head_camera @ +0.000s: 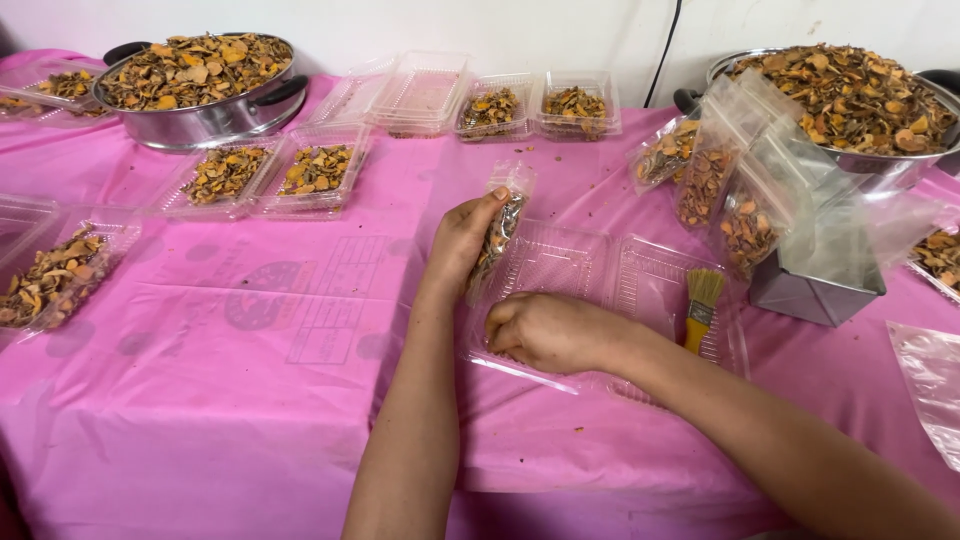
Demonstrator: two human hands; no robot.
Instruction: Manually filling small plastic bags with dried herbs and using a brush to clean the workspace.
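Brush (702,305) in open tray (640,290), right of held pouch (500,235).

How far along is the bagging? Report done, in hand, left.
Done: filled pouches lean by the metal box, and several trays hold dried slices. In hand: the left hand holds a partly filled pouch; the right hand rests in an empty tray. Left: two heaped pans and unused trays.

I see open pink table (250,400) at near left; filled trays (270,172) crowd the far side, standing pouches (730,190) block right.
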